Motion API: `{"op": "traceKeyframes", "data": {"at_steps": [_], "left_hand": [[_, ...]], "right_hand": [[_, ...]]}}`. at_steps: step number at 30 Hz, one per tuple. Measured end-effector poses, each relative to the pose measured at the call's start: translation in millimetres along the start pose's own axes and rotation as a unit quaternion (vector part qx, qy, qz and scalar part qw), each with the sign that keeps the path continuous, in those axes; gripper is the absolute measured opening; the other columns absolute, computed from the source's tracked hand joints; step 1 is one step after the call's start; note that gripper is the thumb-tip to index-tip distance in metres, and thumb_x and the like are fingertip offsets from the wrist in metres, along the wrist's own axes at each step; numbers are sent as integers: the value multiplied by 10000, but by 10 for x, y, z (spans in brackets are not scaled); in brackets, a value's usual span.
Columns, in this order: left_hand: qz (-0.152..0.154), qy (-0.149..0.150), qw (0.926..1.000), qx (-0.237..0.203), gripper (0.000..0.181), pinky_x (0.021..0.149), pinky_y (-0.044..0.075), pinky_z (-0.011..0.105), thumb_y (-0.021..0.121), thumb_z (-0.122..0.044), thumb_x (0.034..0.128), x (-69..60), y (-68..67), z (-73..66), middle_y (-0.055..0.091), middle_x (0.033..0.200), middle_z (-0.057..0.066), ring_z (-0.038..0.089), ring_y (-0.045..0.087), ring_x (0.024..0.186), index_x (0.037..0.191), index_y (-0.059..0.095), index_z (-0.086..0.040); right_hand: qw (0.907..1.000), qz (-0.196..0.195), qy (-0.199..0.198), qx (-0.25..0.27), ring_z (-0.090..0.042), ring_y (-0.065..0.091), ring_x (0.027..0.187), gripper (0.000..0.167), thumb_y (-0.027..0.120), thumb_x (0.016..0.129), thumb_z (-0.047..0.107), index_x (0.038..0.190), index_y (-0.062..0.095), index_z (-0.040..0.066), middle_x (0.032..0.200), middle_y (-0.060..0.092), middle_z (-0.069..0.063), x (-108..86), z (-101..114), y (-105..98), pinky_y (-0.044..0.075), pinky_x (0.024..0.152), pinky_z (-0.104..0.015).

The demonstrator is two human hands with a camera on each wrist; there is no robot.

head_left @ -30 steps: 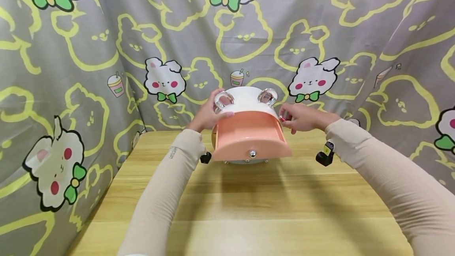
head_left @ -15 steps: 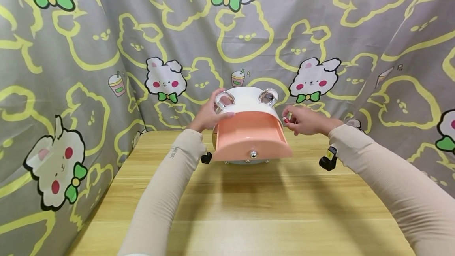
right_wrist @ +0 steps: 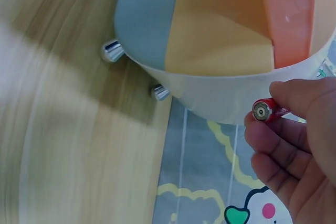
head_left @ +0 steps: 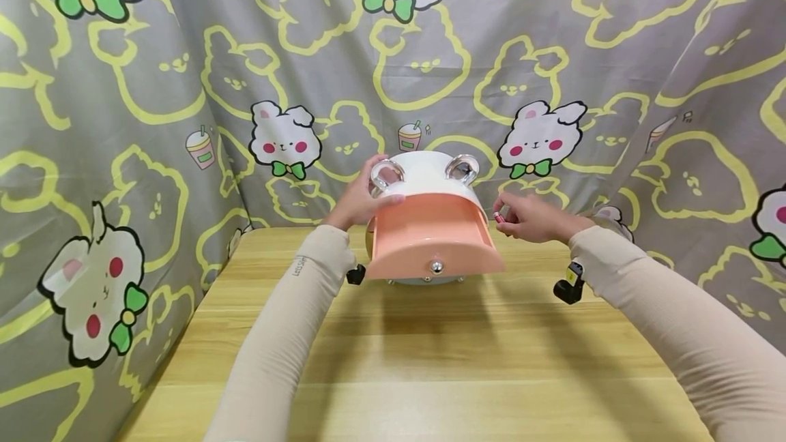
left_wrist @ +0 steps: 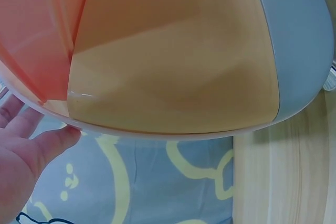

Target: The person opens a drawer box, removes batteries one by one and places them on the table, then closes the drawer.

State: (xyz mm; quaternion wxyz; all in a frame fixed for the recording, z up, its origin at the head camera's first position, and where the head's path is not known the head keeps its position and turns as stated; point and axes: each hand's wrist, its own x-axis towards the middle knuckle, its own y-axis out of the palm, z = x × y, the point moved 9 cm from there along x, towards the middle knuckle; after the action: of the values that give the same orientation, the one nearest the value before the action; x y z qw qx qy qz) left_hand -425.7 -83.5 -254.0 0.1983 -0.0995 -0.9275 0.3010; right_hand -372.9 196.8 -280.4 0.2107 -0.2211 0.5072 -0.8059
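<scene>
A white rounded storage box (head_left: 424, 164) with silver ears stands at the back of the table. Its coral top drawer (head_left: 424, 224) is pulled out toward me; a tan drawer (left_wrist: 173, 66) and a blue-grey drawer (left_wrist: 302, 35) lie below it. My left hand (head_left: 359, 196) grips the box's upper left side by the ear, thumb over the front edge. To the right of the box, my right hand (head_left: 531, 217) pinches a small red battery (right_wrist: 264, 110) between thumb and fingers. The battery's metal end faces the right wrist camera.
The box has short silver feet (right_wrist: 113, 51) and stands on a wooden table (head_left: 430, 374). A grey curtain (head_left: 344, 53) with yellow outlines and cartoon bunnies hangs close behind and on both sides. Black wrist cameras (head_left: 570, 284) hang below my sleeves.
My right hand has drawn back slightly to the right and down, away from the box's side, still pinching the battery. My left hand, the box and the pulled-out drawer stay put.
</scene>
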Motion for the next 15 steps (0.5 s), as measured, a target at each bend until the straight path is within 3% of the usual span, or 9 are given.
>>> {"op": "traceKeyframes", "data": {"at_steps": [15], "left_hand": [[-15, 21, 10000, -23, 939, 1013, 381, 496, 812, -477, 738, -17, -4, -5, 488, 1357, 134, 290, 492, 1198, 1485, 247, -407]], "right_hand": [[9998, 122, -86, 121, -128, 582, 554, 138, 634, 923, 18, 962, 501, 17, 657, 611, -32, -110, -129, 196, 494, 522, -288]]}}
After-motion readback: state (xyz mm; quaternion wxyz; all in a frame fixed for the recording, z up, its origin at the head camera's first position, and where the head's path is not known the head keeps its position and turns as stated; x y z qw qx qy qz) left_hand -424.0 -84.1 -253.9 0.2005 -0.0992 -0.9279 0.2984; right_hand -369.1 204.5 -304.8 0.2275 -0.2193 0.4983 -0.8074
